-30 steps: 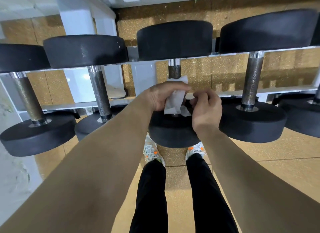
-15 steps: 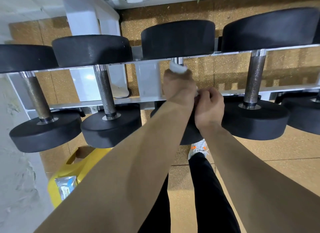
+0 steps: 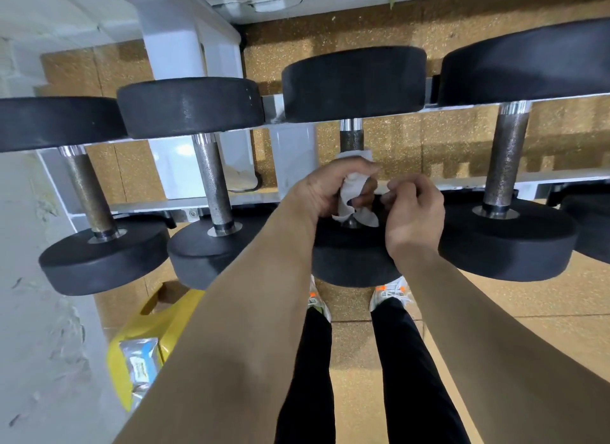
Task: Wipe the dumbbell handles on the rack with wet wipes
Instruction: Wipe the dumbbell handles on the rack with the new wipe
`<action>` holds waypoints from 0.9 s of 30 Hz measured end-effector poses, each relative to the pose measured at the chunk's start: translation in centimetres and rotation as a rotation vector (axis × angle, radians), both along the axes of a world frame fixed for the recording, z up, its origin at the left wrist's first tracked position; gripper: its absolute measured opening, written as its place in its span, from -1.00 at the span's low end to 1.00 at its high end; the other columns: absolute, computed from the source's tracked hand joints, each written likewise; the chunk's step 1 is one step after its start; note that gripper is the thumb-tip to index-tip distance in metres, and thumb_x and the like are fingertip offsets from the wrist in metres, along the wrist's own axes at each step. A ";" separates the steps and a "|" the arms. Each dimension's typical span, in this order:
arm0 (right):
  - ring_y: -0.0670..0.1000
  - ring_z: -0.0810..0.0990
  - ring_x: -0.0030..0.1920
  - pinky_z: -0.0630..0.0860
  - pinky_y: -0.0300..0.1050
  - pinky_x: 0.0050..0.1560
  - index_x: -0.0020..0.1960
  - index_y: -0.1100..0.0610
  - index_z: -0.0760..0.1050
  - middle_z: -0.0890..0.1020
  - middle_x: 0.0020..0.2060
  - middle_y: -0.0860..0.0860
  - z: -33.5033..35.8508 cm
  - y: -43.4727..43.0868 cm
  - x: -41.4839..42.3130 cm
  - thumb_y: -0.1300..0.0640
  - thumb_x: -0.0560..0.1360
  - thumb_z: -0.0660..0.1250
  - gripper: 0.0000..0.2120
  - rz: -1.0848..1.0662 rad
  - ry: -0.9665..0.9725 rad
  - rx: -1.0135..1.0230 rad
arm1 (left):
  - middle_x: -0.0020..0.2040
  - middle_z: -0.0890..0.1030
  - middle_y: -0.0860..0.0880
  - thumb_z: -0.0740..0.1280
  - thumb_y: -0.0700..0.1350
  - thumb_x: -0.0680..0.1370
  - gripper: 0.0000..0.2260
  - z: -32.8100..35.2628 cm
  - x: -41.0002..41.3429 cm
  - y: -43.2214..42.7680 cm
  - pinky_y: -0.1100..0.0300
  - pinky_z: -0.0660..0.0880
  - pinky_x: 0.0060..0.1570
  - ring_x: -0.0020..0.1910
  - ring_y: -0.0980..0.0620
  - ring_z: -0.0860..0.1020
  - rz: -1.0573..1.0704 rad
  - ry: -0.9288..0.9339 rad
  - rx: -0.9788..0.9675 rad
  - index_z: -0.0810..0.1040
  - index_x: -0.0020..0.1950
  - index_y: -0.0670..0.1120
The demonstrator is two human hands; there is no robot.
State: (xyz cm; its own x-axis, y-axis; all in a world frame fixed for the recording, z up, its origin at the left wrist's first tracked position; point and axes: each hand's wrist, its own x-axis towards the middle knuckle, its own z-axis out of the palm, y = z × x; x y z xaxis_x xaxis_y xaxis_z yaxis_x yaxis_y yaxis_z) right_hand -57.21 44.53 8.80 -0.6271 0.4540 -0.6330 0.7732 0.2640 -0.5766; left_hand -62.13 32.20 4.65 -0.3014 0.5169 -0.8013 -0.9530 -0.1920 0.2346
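Looking down, nearest are black trousers (image 3: 409,377) and white/orange shoes (image 3: 391,293) on a tan speckled floor (image 3: 528,311). At near left there's a yellow container (image 3: 171,315) w/ a silvery-blue wipes packet (image 3: 140,361). It's on it or in it, can't tell, and it's partly behind the left forearm.

Both arms reach fwd to the rack (image 3: 231,201). The left hand (image 3: 325,191) is curled round a white wet wipe (image 3: 353,192), which is wrapped on the handle (image 3: 351,139) of the 3rd dumbbell from the left. It sits low on the bar, just above the near weight head, w/ loose wipe ends sticking out under the fist. The right hand (image 3: 414,212) is just beside it on the right, fingers curled in, thumb + forefinger tips close to the wipe. Can't tell if it's actually pinching anything, tbh.

Past the fist the bar is bare: dark knurl, then a shiny collar. The other dumbbells (image 3: 191,106) lie side by side to the left & right, handles running near to far across the rack's two white rails. At far left is a white upright post (image 3: 171,47).
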 end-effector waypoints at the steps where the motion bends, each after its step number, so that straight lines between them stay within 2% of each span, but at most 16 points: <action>1: 0.01 0.60 -0.18 0.44 -0.12 -0.19 -0.11 0.03 0.56 0.64 -0.26 -0.05 -0.1 0.0 0.0 0.17 0.57 0.13 -0.76 0.000 0.006 -0.001 | -0.49 0.37 0.00 0.44 -0.08 0.31 -0.77 0.2 -0.2 0.0 0.24 0.28 -0.48 -0.57 0.06 0.32 0.043 0.007 0.040 0.40 -0.41 -0.05; 3: 0.01 0.61 -0.17 0.44 -0.12 -0.16 -0.10 0.03 0.57 0.65 -0.25 -0.05 -0.1 -0.1 0.0 0.17 0.56 0.13 -0.76 -0.007 0.011 -0.003 | -0.50 0.33 0.04 0.39 -0.08 0.39 -0.77 0.6 -1.0 0.1 0.25 0.24 -0.51 -0.58 0.10 0.29 0.134 0.053 0.070 0.43 -0.43 -0.03; 5: 0.01 0.60 -0.18 0.41 -0.15 -0.20 -0.07 0.06 0.58 0.65 -0.24 -0.04 -0.2 -0.1 0.0 0.18 0.56 0.13 -0.76 -0.002 0.005 0.002 | -0.47 0.42 0.05 0.36 -0.10 0.49 -0.76 1.1 -2.0 0.4 0.27 0.32 -0.49 -0.54 0.11 0.37 0.238 0.061 -0.034 0.51 -0.39 -0.03; 7: -0.03 0.58 -0.21 0.39 -0.20 -0.25 -0.05 0.08 0.58 0.65 -0.23 -0.03 -0.1 0.0 0.0 0.18 0.57 0.12 -0.76 0.012 0.000 -0.002 | -0.39 0.54 0.04 0.41 -0.11 0.53 -0.85 1.6 -2.9 0.6 0.27 0.47 -0.38 -0.39 0.09 0.50 0.297 0.086 -0.205 0.59 -0.24 -0.07; 8: -0.04 0.57 -0.23 0.39 -0.21 -0.26 -0.05 0.08 0.57 0.65 -0.23 -0.03 -0.1 0.0 0.0 0.17 0.58 0.12 -0.76 0.016 0.006 -0.007 | -0.34 0.60 0.06 0.46 -0.08 0.53 -0.90 2.1 -3.2 0.9 0.23 0.52 -0.27 -0.28 0.08 0.53 0.303 0.115 -0.297 0.61 -0.13 -0.09; 10: -0.07 0.56 -0.24 0.39 -0.23 -0.26 -0.05 0.10 0.57 0.64 -0.24 -0.02 -0.2 0.0 0.1 0.16 0.58 0.13 -0.77 0.014 0.022 -0.014 | -0.21 0.63 0.08 0.54 0.02 0.45 -0.69 2.5 -3.2 1.9 0.20 0.50 -0.07 -0.16 0.11 0.55 0.271 0.120 -0.530 0.57 0.03 -0.13; 11: -0.10 0.55 -0.25 0.38 -0.28 -0.28 -0.05 0.12 0.57 0.63 -0.25 -0.03 -0.1 0.1 0.1 0.16 0.59 0.14 -0.77 0.014 0.026 -0.016 | -0.19 0.61 0.07 0.55 0.05 0.44 -0.65 2.6 -2.8 2.7 0.23 0.50 -0.09 -0.18 0.12 0.54 0.244 0.103 -0.663 0.52 0.03 -0.11; 13: -0.18 0.51 -0.29 0.34 -0.42 -0.36 -0.04 0.17 0.57 0.59 -0.27 -0.06 -0.1 0.1 0.1 0.16 0.60 0.16 -0.78 0.017 0.031 -0.007 | -0.14 0.64 0.00 0.51 0.08 0.49 -0.71 2.4 -1.1 4.2 0.21 0.57 -0.14 -0.19 0.05 0.60 0.172 0.088 -0.891 0.52 0.00 -0.07; 16: -0.34 0.48 -0.34 0.32 -0.47 -0.36 -0.03 0.25 0.57 0.53 -0.29 -0.10 0.0 0.1 0.1 0.19 0.61 0.17 -0.78 0.007 0.055 -0.003 | -0.11 0.69 -0.07 0.46 -0.02 0.50 -0.81 1.8 1.4 5.0 0.14 0.60 -0.16 -0.13 -0.07 0.66 0.073 0.100 -0.987 0.62 0.00 -0.11; 18: -0.34 0.48 -0.35 0.32 -0.48 -0.36 -0.02 0.25 0.56 0.52 -0.30 -0.11 0.1 0.0 0.1 0.20 0.61 0.16 -0.78 -0.003 0.055 -0.001 | -0.12 0.70 -0.09 0.49 -0.10 0.47 -0.85 1.6 1.7 4.0 0.10 0.64 -0.14 -0.12 -0.08 0.67 0.011 0.081 -0.902 0.63 -0.03 -0.13; 20: -0.23 0.48 -0.34 0.33 -0.44 -0.37 -0.02 0.24 0.56 0.54 -0.29 -0.09 0.1 -0.1 0.1 0.18 0.62 0.15 -0.77 -0.001 0.047 0.004 | -0.19 0.68 -0.10 0.50 -0.18 0.48 -0.90 1.7 1.2 2.5 0.05 0.67 -0.17 -0.18 -0.08 0.67 0.022 0.075 -0.641 0.60 -0.12 -0.13; 22: -0.13 0.46 -0.34 0.35 -0.33 -0.39 -0.02 0.24 0.55 0.56 -0.30 -0.02 0.1 -0.1 0.3 0.17 0.61 0.14 -0.76 -0.010 0.055 -0.005 | -0.29 0.66 -0.08 0.43 -0.21 0.55 -0.89 2.1 0.6 1.2 0.15 0.61 -0.31 -0.30 -0.03 0.64 0.004 0.044 -0.345 0.56 -0.15 -0.13; 23: -0.07 0.48 -0.33 0.36 -0.27 -0.37 -0.02 0.24 0.55 0.58 -0.29 0.01 0.0 -0.1 0.3 0.17 0.61 0.13 -0.76 -0.016 0.062 -0.010 | -0.31 0.64 -0.07 0.40 -0.20 0.58 -0.87 2.1 0.3 0.7 0.18 0.58 -0.35 -0.35 -0.01 0.63 -0.021 0.017 -0.264 0.54 -0.16 -0.13; 27: -0.04 0.51 -0.31 0.35 -0.35 -0.40 -0.05 0.21 0.55 0.61 -0.27 0.04 -0.3 0.1 0.4 0.18 0.60 0.13 -0.77 -0.004 0.072 -0.014 | -0.44 0.52 -0.02 0.39 -0.17 0.57 -0.78 0.9 -0.5 -0.1 0.26 0.47 -0.42 -0.49 0.06 0.50 -0.013 -0.009 -0.199 0.46 -0.25 -0.08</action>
State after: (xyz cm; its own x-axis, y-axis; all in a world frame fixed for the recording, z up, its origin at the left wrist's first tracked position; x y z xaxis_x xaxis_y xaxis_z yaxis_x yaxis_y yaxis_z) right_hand -56.85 44.62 8.46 -0.6696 0.4478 -0.5925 0.7305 0.2530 -0.6343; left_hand -62.59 32.09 5.58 -0.2881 0.3519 -0.8906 -0.9573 -0.1301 0.2583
